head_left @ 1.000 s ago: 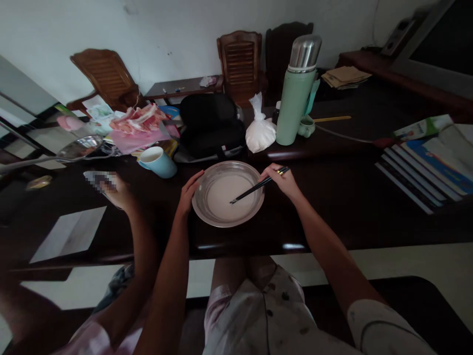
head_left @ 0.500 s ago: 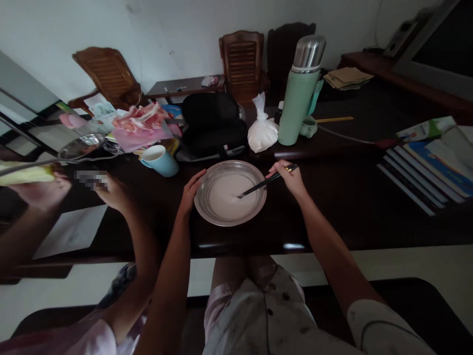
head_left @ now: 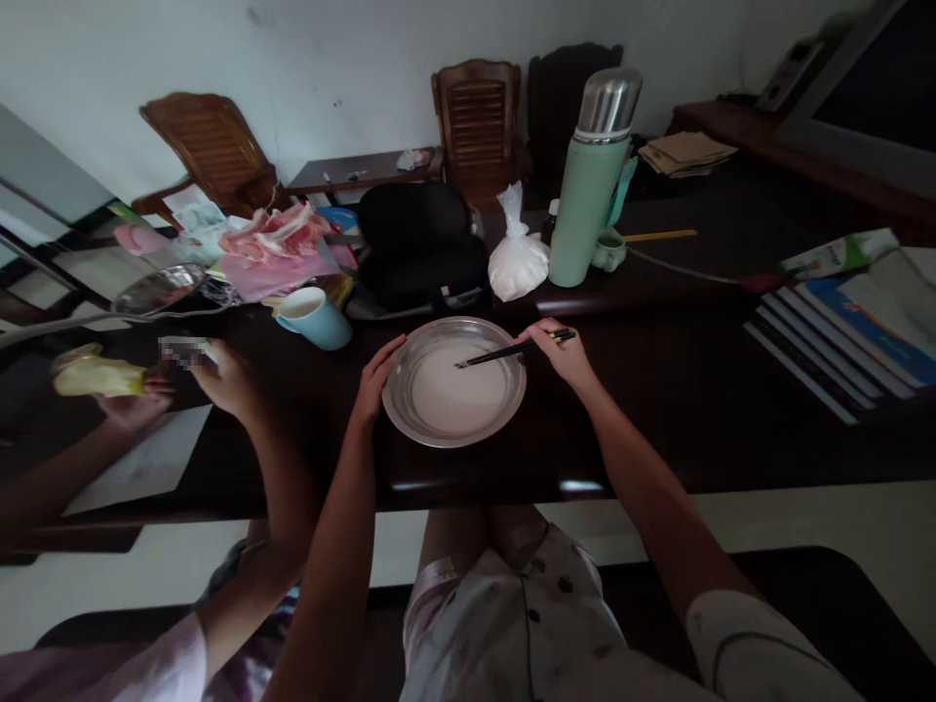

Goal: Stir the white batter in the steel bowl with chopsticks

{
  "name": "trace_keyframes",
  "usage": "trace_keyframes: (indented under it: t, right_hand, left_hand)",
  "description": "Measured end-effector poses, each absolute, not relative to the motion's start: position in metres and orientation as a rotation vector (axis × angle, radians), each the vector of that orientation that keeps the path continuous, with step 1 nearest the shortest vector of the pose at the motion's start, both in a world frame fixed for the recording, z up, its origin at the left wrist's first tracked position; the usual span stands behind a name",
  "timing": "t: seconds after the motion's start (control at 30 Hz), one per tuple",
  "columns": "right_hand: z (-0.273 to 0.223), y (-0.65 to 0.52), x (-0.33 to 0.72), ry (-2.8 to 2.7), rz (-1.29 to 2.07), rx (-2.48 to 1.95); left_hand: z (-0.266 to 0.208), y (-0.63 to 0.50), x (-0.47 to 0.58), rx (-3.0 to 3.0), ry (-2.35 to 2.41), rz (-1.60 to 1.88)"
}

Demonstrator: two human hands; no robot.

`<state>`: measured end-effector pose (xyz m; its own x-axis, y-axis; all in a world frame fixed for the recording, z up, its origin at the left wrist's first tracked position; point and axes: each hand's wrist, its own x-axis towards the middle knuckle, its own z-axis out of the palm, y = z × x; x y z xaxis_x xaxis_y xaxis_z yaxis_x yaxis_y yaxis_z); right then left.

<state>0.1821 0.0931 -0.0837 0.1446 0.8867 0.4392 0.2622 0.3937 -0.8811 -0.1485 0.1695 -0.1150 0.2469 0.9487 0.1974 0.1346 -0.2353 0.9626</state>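
Observation:
A round metal bowl point(head_left: 399, 392) stands on the dark table in front of me, with a pale, milky batter-like mix point(head_left: 462, 395) inside. My left hand point(head_left: 375, 382) grips the bowl's left side, fingers along the rim. In my right hand point(head_left: 562, 351) is a pair of dark chopsticks point(head_left: 501, 354), pinched near their gold-banded upper ends. They slant down to the left across the right rim, tips at the mix's surface. Behind the bowl stand a light blue mug point(head_left: 326, 324) and a knotted plastic bag of white powder point(head_left: 518, 265).
A tall green thermos point(head_left: 591, 210) stands behind right, beside a small green cup point(head_left: 609, 252). Stacked books point(head_left: 840, 341) lie far right. A black open bag point(head_left: 420, 249) sits behind the bowl. At left, another person's hands point(head_left: 230, 380) hold a pixelated object and something yellowish point(head_left: 98, 375).
The chopsticks' tips have moved left and away from me through the mix, my right hand shifting slightly left. My left hand stays on the bowl. The other person's yellowish item has moved right and lower.

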Motion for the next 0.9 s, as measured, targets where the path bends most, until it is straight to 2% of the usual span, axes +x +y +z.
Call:
trace_keyframes:
  t: [0.13,0.27,0.43,0.6,0.73,0.9]
  right_hand:
    - [-0.08,0.092,0.187,-1.25,0.771,-1.092]
    - [-0.08,0.089,0.176,-1.368,0.86,-1.055]
    - [-0.086,0.091,0.164,-1.576,0.699,-1.045]
    - [-0.089,0.095,0.176,-1.394,0.634,-1.115]
    - [-0.082,0.094,0.187,-1.219,0.72,-1.112]
    - [-0.081,0.09,0.177,-1.357,0.886,-1.043]
  left_hand:
    - [-0.116,0.17,-0.15,1.608,1.028,1.103]
    - [-0.114,0.169,-0.149,1.631,1.048,1.098]
    - [-0.11,0.168,-0.147,1.62,1.046,1.1]
    - [-0.107,0.165,-0.144,1.567,1.067,1.107]
    - [-0.109,0.166,-0.146,1.589,1.059,1.11]
    - [-0.112,0.168,-0.148,1.584,1.047,1.114]
